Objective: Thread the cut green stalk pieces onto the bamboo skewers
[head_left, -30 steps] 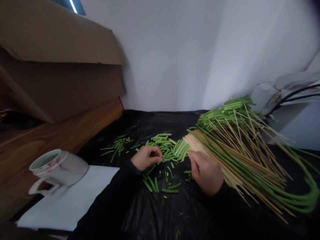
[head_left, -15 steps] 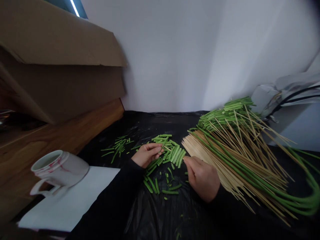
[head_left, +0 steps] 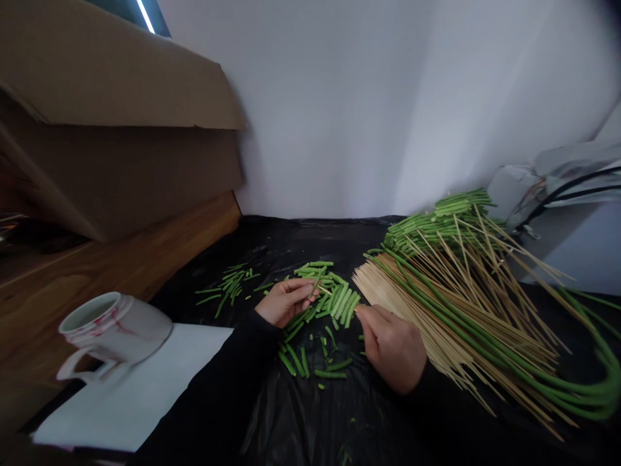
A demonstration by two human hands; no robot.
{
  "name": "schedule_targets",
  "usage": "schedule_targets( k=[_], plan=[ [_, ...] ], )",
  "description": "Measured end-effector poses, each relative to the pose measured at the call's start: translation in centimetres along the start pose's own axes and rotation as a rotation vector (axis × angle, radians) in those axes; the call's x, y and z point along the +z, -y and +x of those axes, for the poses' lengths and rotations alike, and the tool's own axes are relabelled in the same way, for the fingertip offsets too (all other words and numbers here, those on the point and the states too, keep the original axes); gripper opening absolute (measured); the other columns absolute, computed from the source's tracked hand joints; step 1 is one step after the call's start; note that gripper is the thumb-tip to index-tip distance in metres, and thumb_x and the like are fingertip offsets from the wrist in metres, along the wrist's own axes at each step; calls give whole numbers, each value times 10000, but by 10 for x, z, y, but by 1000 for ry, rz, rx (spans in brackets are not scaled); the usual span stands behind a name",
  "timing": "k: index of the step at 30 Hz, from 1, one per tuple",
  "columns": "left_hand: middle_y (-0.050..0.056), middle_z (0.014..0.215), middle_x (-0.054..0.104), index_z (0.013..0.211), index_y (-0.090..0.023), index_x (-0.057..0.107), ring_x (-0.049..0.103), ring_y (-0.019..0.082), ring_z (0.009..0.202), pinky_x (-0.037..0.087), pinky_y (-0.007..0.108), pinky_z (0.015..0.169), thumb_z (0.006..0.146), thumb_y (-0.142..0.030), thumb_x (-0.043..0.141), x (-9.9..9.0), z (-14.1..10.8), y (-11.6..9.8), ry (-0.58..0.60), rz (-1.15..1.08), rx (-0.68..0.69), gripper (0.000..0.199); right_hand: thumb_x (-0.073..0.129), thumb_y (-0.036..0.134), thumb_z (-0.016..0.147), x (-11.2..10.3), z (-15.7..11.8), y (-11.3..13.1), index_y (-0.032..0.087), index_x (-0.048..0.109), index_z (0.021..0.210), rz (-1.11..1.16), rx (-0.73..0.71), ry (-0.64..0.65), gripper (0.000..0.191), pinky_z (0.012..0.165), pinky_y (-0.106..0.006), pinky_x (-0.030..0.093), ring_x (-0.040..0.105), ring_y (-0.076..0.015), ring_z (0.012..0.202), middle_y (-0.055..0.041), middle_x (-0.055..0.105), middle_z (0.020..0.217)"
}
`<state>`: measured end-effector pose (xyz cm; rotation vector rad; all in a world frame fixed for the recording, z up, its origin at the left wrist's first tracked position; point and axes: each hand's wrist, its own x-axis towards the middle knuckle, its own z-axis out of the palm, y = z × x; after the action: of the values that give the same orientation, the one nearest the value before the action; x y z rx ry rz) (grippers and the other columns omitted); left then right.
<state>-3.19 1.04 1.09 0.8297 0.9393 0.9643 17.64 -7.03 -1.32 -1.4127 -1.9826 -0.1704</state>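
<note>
My left hand (head_left: 287, 301) pinches a short green stem piece (head_left: 317, 281) between thumb and fingers. A thin wooden skewer runs from there, behind a row of cut green pieces threaded side by side (head_left: 345, 304). At the row's right end, my right hand (head_left: 394, 346) is closed with its thumb and forefinger on the skewer's end. Beneath and behind the hands lie loose cut stem pieces (head_left: 336, 374) on black plastic sheeting (head_left: 286, 433).
Wooden skewers (head_left: 412, 304) and long green stems (head_left: 533, 386) lie at the right, with bundled green stems (head_left: 422, 230) behind them. On the left stand a mug (head_left: 121, 327) on white paper (head_left: 179, 369) and a cardboard box (head_left: 145, 175). More cut pieces (head_left: 233, 283) lie beyond my left hand.
The stem piece at my left fingertips has tilted slightly. Both hands keep nearly the same places and grips.
</note>
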Motion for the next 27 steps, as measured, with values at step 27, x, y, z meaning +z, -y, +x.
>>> schedule_targets(
  k=[27],
  plan=[
    [59,688,684,791,-87,729,603,76,583,469,148,530,566,-205,831,1,1,3,-33,54,37,274,399,140,878,-2,0,2,181,644,894,-13,-7,30,248,560,-269,284,565,-122,641,-18,630,737]
  ],
)
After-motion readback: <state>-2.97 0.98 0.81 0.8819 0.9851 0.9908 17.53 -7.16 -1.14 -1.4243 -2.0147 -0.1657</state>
